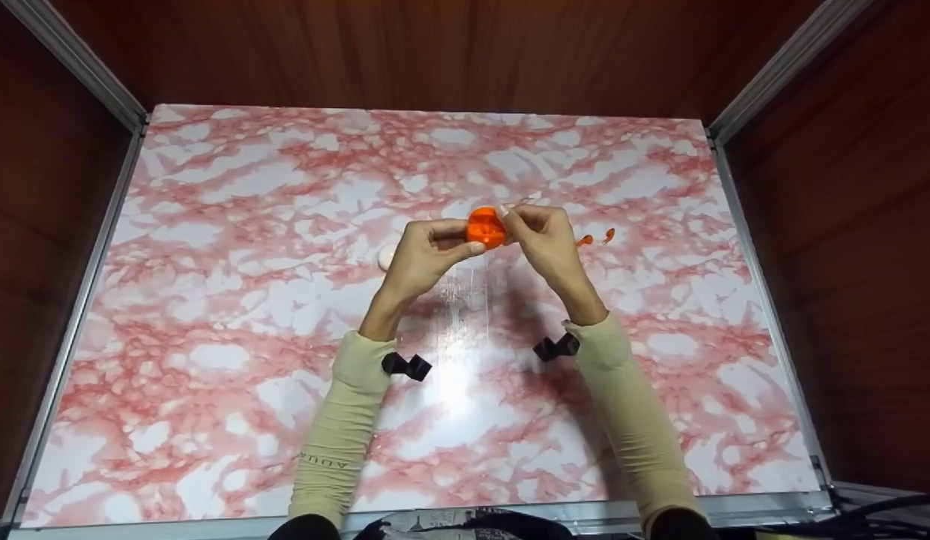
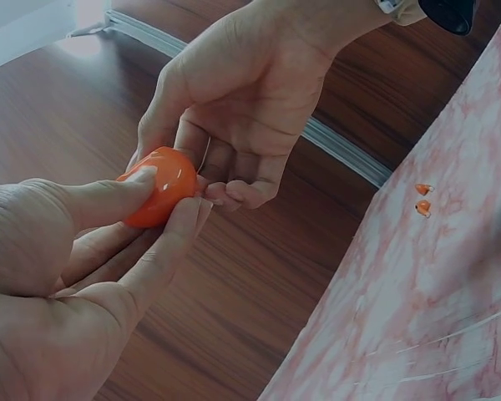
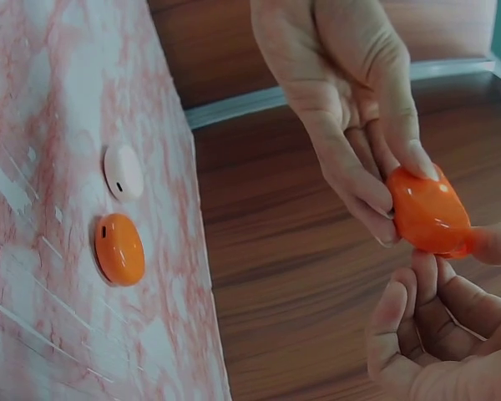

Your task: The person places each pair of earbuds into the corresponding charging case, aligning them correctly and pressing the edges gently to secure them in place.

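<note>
Raised over the middle of the table, an orange earbud case [image 1: 485,229] stands with its lid up and its inside facing the head camera. My left hand [image 1: 422,259] grips it from the left, thumb along the near edge and fingers behind. On the other side, my right hand [image 1: 544,236] pinches the case's right edge by the lid with thumb and fingertips. The glossy shell of the case [image 3: 432,210] shows in the right wrist view between both hands. Two orange earbuds [image 1: 597,238] lie on the table just right of my right hand.
A white rounded case [image 3: 123,172] and a closed orange case [image 3: 119,250] lie side by side on the table; in the head view the left hand partly covers the white one. Dark wood panels [image 1: 847,225] enclose the pink-and-white marbled tabletop [image 1: 247,375] at the back and sides.
</note>
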Available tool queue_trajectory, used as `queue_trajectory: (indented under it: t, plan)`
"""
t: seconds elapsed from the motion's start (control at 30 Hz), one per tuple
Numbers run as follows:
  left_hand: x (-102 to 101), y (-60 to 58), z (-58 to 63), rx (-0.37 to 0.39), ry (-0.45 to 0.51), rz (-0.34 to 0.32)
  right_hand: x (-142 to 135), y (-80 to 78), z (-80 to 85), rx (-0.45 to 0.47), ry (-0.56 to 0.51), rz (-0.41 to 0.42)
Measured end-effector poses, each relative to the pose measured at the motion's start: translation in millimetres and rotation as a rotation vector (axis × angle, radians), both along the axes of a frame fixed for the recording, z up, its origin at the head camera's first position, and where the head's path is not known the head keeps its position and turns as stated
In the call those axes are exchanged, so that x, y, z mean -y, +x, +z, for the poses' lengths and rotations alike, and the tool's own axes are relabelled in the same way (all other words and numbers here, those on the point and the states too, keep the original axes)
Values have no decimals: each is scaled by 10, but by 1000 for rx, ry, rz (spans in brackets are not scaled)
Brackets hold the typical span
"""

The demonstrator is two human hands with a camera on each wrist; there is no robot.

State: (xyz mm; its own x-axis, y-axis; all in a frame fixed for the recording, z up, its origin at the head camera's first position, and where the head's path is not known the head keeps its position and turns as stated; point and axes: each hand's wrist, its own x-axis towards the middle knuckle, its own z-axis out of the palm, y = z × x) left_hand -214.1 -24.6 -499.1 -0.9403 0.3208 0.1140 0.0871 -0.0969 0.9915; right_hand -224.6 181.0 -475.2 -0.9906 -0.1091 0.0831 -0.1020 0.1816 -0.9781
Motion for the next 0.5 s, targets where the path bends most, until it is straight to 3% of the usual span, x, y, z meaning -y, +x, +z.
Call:
queue_trajectory:
  t: [0.33,0.5]
  plan:
    - [14,12,-5,20,-24,-6,-23,-10,-37,15,31,9]
    - [17,11,-3,27,-20,-7,-89,7,-63,8,-18,39]
